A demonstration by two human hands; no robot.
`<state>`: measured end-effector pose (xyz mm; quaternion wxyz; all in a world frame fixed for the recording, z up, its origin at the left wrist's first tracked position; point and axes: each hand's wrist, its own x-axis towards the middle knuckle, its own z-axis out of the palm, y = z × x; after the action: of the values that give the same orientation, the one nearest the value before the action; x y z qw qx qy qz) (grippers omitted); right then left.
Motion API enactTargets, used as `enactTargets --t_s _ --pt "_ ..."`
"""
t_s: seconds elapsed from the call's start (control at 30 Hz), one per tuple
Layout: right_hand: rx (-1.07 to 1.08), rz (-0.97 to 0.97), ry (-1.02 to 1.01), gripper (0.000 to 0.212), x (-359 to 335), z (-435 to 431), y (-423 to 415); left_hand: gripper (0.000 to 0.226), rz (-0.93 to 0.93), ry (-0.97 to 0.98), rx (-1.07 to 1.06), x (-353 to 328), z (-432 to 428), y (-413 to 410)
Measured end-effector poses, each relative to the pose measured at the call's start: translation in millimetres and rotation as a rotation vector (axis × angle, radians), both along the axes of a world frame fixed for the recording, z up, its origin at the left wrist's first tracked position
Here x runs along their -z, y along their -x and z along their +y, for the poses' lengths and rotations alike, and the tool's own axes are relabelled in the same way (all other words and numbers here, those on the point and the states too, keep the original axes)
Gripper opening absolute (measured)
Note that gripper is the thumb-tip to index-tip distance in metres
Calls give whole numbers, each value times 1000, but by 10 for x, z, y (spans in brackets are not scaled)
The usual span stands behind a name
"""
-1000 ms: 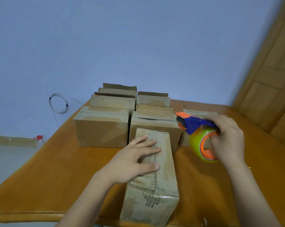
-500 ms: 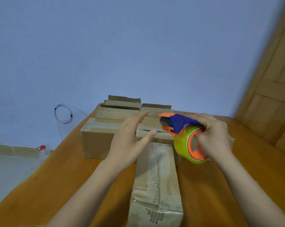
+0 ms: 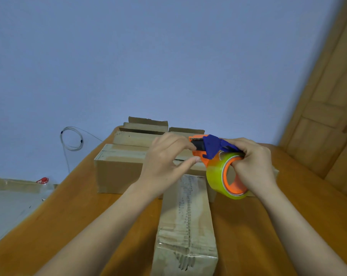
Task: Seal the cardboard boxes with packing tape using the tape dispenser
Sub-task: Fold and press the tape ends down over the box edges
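Orange-brown wooden table (image 3: 288,226) fills the lower half of the frame. Cluster of brown cardboard boxes (image 3: 118,170) sits at centre. The rearmost open-topped boxes (image 3: 146,124) have flaps standing up, so they look unsealed. Long narrow cardboard box (image 3: 186,222) runs from centre to the bottom edge. Glossy clear tape covers its near end and what looks like a strip runs along its top, so this one appears sealed.

Above its far end, in the air right of centre, is an orange and blue plastic tape dispenser (image 3: 212,150) carrying a yellow-green roll of packing tape (image 3: 216,176). Right hand (image 3: 254,164) is wrapped around the handle and roll. Left hand (image 3: 164,156) pinches at the dispenser's front mouth with thumb and forefinger. It is probably freeing the tape end, though that end cannot be made out.

Judging by this, one box is done and several remain.
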<state>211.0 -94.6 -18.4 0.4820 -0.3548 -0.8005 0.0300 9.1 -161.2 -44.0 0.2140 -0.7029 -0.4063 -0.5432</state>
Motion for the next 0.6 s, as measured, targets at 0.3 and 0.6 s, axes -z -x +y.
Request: enactTargets --t_s 0.3,0.6 --pt "-14 -241 -108 61 -58 129 -48 17 292 -208 -33 -173 226 214" --pt "-239 -359 -62 83 -196 410 -243 16 389 -191 4 -303 367 392"
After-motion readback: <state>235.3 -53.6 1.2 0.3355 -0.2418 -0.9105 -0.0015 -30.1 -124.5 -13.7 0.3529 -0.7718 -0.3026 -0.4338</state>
